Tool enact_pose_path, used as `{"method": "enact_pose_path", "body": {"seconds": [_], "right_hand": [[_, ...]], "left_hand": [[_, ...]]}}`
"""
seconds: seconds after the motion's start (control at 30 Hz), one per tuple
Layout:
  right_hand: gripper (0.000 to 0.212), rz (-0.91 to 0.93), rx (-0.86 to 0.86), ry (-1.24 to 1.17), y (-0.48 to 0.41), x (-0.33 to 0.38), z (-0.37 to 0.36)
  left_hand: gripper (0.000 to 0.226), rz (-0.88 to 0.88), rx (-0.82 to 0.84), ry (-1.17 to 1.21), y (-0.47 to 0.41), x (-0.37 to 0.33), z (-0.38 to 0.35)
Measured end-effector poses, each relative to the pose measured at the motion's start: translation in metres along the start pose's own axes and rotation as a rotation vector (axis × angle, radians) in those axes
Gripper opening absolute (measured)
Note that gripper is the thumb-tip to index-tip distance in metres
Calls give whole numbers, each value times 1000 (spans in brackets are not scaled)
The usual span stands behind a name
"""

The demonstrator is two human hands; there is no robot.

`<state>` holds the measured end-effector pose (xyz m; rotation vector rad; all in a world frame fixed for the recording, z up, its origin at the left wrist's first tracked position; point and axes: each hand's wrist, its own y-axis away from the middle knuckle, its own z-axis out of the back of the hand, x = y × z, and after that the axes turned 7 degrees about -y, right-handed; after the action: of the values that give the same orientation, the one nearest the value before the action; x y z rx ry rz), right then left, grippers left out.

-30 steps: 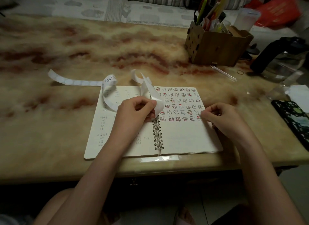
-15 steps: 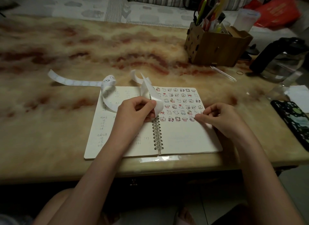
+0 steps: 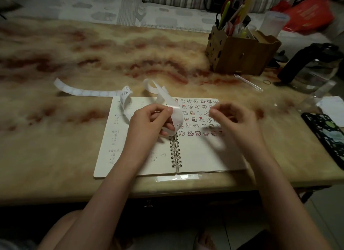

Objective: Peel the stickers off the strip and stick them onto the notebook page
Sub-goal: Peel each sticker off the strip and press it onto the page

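Pinching the strip (image 3: 176, 114) between thumb and fingers above the notebook (image 3: 201, 156) spine, the left hand (image 3: 149, 121) held it bowed toward the right hand (image 3: 232, 119), which hovered just beside, loosely curled, seemingly empty, and needed a slow, edge-first peel.

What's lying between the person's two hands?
In the head view, the notebook page covered in rows of cartoon stickers shows between the left hand, gripping the sticker strip, and the right hand.
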<state>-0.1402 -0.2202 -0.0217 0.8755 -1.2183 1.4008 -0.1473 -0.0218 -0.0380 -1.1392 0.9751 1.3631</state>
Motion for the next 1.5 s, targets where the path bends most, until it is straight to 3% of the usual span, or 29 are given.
{"method": "enact_pose_path", "body": {"seconds": [0.13, 0.3, 0.6, 0.77, 1.5], "right_hand": [[10, 66, 161, -55, 7, 4, -24], [16, 61, 215, -71, 13, 4, -36], [17, 25, 167, -145, 10, 4, -37], [17, 48, 159, -129, 10, 2, -37], [13, 66, 125, -108, 11, -1, -41]], "left_hand": [[12, -5, 3, 24, -1, -1, -1], [9, -24, 8, 56, -2, 2, -1], [20, -16, 69, 80, 1, -3, -2], [9, -25, 137, 38, 2, -1, -2], [11, -26, 129, 74, 3, -4, -2]]}}
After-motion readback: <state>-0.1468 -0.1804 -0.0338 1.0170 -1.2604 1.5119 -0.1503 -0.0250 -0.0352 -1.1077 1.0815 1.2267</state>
